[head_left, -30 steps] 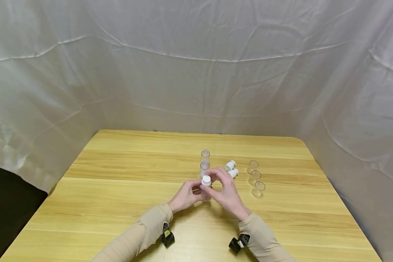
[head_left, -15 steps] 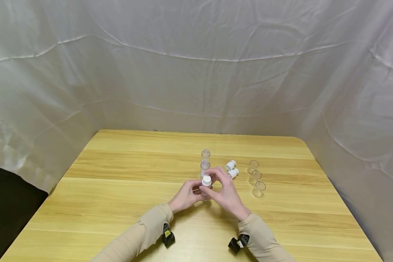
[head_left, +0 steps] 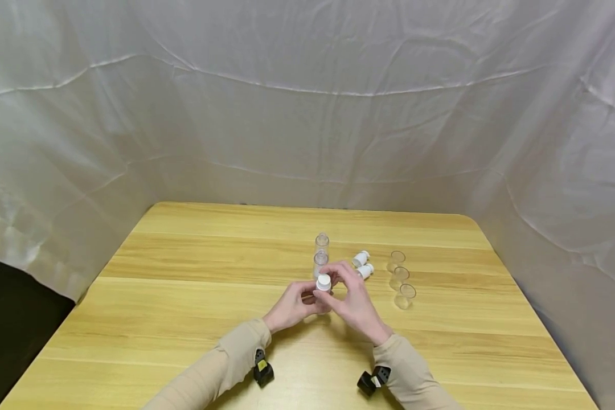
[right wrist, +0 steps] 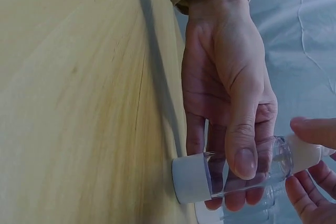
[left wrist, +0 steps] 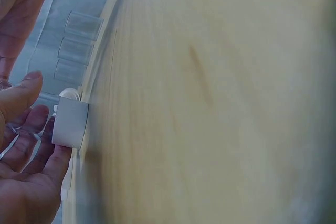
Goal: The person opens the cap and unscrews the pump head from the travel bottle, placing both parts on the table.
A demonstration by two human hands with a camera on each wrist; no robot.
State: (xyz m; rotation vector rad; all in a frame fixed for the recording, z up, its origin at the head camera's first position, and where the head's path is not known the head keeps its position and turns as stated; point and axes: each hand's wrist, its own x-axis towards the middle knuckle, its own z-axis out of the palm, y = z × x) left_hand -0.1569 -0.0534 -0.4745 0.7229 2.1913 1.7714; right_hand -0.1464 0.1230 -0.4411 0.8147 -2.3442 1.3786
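Note:
Between my hands is a small clear bottle (right wrist: 244, 169) with a white base (left wrist: 71, 123) and a white pump top (head_left: 323, 282). In the head view it stands roughly upright near the table's middle. My left hand (head_left: 293, 307) grips the clear body, its thumb lying along the wall in the right wrist view. Higher up, my right hand (head_left: 356, 303) pinches the white collar (right wrist: 306, 153) between thumb and fingers. The right hand's palm is mostly out of frame in the right wrist view.
Two clear bottles (head_left: 321, 245) stand in a row just beyond the hands. Two white pump tops (head_left: 360, 259) lie right of them, close to the right fingers. Farther right, three clear caps (head_left: 404, 297) stand in a line. A grey curtain (head_left: 307, 131) surrounds the wooden table (head_left: 184, 319).

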